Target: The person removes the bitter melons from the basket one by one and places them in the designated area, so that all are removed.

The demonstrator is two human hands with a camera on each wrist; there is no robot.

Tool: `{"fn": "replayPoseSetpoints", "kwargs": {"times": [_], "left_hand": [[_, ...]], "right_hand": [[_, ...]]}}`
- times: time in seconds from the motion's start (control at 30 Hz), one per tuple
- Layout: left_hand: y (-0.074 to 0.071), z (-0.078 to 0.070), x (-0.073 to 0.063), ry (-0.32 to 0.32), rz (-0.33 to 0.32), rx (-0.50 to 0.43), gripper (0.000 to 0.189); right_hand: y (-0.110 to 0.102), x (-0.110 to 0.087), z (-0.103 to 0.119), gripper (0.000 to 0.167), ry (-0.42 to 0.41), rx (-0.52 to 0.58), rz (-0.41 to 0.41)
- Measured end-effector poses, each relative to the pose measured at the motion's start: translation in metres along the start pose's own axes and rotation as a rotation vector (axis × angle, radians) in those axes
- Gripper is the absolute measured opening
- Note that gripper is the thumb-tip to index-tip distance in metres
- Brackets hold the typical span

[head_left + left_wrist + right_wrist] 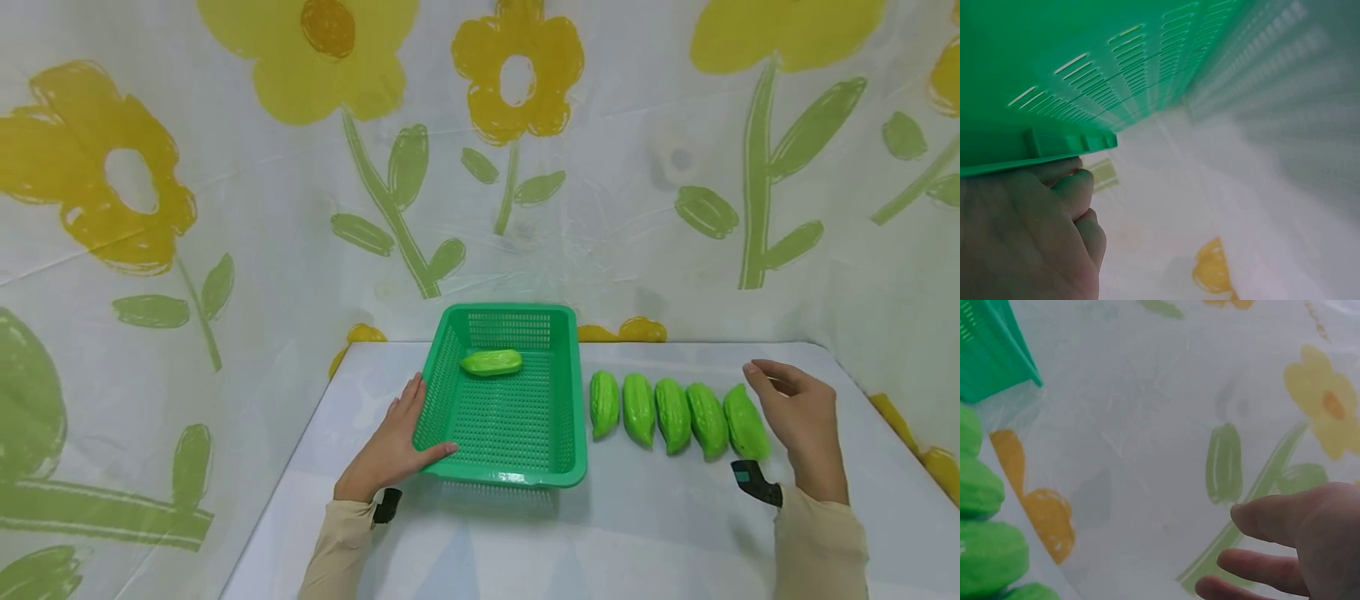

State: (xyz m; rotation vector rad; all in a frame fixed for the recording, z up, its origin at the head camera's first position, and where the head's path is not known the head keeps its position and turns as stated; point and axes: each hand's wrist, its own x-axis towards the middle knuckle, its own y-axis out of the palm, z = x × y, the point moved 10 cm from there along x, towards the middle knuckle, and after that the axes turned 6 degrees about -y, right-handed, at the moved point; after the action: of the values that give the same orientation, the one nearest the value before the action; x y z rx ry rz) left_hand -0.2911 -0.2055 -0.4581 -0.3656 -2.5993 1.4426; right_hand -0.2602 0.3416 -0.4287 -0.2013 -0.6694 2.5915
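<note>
A green plastic basket (510,479) stands on the table with one bitter melon (492,362) lying crosswise toward its back. My left hand (390,446) rests along the basket's left rim, fingers extended and thumb over the front corner. In the left wrist view, the left hand (1029,231) lies against the rim, beside the slotted outer wall (1104,75). Several more bitter melons stand in a row right of the basket. Just beside and above the rightmost bitter melon (746,423) hovers my right hand (802,417), its fingers loosely bent around nothing.
A white table (637,533) bears everything. Behind and to the sides hangs a white curtain (600,258) with yellow flowers and green stems. The row of bitter melons (988,556) and a basket corner (1004,356) appear at the left of the right wrist view.
</note>
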Motion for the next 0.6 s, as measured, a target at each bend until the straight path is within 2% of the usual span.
{"fn": "replayPoseSetpoints", "kwargs": {"times": [0.43,0.6], "left_hand": [[-0.003,-0.003,0.001,0.031,-0.045,0.071,0.112],[-0.005,-0.004,-0.001,0.034,-0.055,0.085,0.111]], "right_hand": [[0.025,-0.009,0.073,0.065,-0.325,-0.114,0.068],[0.040,-0.013,0.099,0.064,-0.403,-0.118,0.110]]}}
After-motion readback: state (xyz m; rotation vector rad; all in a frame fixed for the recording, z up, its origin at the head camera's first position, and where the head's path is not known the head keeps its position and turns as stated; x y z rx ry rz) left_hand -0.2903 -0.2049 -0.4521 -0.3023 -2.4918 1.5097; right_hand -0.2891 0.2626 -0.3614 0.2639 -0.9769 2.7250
